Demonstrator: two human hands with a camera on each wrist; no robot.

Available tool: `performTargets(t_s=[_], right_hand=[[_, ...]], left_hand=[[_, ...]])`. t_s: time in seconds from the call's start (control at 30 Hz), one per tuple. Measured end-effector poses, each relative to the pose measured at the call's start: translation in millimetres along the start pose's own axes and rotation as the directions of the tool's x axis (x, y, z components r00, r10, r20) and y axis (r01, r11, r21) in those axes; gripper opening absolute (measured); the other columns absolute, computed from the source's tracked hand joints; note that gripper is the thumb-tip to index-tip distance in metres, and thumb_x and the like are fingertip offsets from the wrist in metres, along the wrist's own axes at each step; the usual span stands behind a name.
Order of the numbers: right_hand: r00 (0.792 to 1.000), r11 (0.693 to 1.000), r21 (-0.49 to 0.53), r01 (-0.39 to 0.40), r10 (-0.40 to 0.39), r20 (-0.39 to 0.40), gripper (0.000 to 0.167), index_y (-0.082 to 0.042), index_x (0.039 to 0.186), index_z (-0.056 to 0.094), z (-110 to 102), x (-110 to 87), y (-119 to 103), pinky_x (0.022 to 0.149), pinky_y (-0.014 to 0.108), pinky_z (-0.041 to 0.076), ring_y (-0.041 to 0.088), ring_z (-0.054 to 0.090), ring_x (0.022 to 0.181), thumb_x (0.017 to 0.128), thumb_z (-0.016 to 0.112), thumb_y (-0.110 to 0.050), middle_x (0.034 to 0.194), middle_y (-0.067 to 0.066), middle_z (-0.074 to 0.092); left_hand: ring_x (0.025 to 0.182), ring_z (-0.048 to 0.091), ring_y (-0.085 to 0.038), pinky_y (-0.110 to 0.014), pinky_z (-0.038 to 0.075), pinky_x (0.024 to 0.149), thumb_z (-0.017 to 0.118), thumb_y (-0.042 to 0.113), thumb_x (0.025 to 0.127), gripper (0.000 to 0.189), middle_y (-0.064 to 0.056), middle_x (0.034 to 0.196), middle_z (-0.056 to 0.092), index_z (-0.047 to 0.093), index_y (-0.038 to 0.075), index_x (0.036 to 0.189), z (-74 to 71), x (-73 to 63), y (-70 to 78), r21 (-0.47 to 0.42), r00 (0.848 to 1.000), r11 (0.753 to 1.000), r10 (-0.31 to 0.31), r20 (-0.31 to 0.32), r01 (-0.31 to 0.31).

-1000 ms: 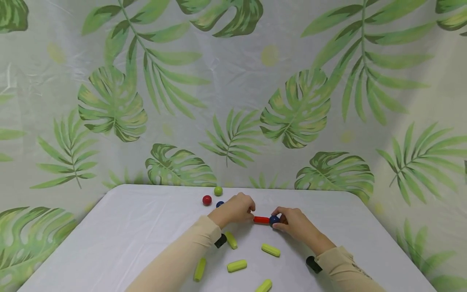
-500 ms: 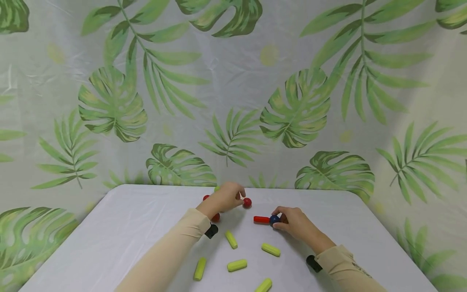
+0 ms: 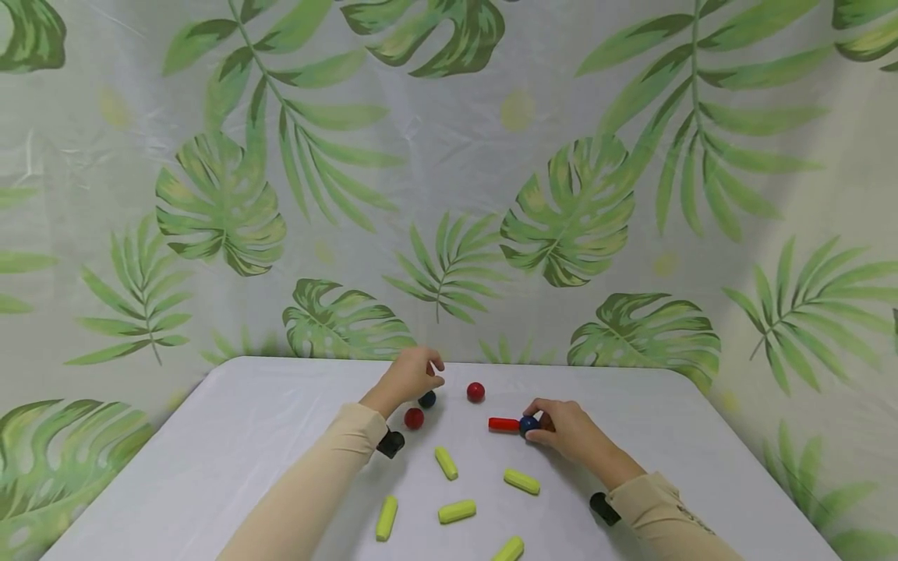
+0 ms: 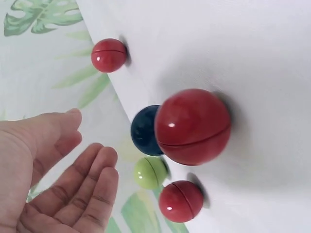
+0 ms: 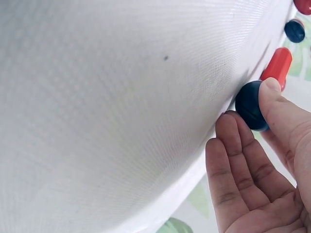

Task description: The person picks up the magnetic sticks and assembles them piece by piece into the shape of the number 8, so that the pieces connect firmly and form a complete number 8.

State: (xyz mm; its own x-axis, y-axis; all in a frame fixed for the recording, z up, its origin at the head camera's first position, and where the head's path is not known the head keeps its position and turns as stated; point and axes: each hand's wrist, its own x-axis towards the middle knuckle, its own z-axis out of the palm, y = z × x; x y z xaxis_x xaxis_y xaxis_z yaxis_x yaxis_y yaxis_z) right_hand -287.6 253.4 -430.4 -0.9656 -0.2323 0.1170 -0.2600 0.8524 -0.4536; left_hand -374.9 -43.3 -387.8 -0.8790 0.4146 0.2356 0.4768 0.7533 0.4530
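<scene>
In the head view my left hand point(image 3: 405, 382) hovers over the back of the table, fingers loosely bent and holding nothing. Close to it are a dark blue ball point(image 3: 427, 400) and a red ball point(image 3: 414, 418); another red ball point(image 3: 475, 392) lies to its right. The left wrist view also shows a green ball point(image 4: 149, 173) and a further red ball point(image 4: 181, 201), both hidden by the hand from above. My right hand point(image 3: 571, 432) pinches a dark blue ball point(image 5: 250, 106) between thumb and fingers. A red stick point(image 3: 503, 425) extends left from that ball, end against it.
Several yellow-green sticks point(image 3: 457, 511) lie scattered on the white tabletop point(image 3: 231, 436) in front of the hands. Behind the table's far edge hangs a leaf-patterned curtain point(image 3: 449, 195). A black wrist camera point(image 3: 390, 443) sits under the left wrist.
My left hand has left the red stick's free end and moved left and back, past the right-hand red ball, to the other balls. My right hand stays on the blue ball.
</scene>
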Motion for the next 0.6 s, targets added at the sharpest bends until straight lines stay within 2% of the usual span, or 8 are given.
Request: performTargets(t_s=[0.2,0.37,0.6], right_hand=[[1.0,1.0,0.004,-0.005,0.005,0.004,0.025,-0.01,0.115,0.073,0.0,-0.9,-0.7,0.07,0.029,0.05,0.011,0.057,0.074,0.094,0.084,-0.016,0.084,-0.003,0.068],[1.0,1.0,0.004,-0.007,0.007,0.004,0.025,-0.011,0.116,0.073,1.2,0.3,0.3,0.07,0.029,0.05,0.011,0.057,0.074,0.094,0.084,-0.016,0.084,-0.003,0.068],[1.0,1.0,0.005,-0.001,0.001,-0.002,0.025,-0.011,0.115,0.073,2.5,0.6,2.6,0.069,0.028,0.05,0.01,0.056,0.074,0.093,0.084,-0.017,0.083,-0.003,0.068]], left_hand=[[0.086,0.065,-0.019,-0.036,0.057,0.08,0.085,0.009,0.091,0.018,-0.009,0.091,0.073,0.078,0.0,0.105,0.8,-3.0,-3.8,0.018,0.998,0.998,-0.066,0.018,0.065],[0.083,0.064,-0.019,-0.035,0.057,0.078,0.086,0.01,0.09,0.018,-0.008,0.09,0.073,0.079,0.001,0.105,3.6,-4.9,-7.4,0.034,0.992,0.993,-0.118,0.04,0.116],[0.078,0.063,-0.016,-0.033,0.056,0.072,0.088,0.012,0.089,0.02,-0.006,0.086,0.071,0.079,0.003,0.104,8.6,-5.8,-12.0,0.05,0.988,0.988,-0.148,0.053,0.146]])
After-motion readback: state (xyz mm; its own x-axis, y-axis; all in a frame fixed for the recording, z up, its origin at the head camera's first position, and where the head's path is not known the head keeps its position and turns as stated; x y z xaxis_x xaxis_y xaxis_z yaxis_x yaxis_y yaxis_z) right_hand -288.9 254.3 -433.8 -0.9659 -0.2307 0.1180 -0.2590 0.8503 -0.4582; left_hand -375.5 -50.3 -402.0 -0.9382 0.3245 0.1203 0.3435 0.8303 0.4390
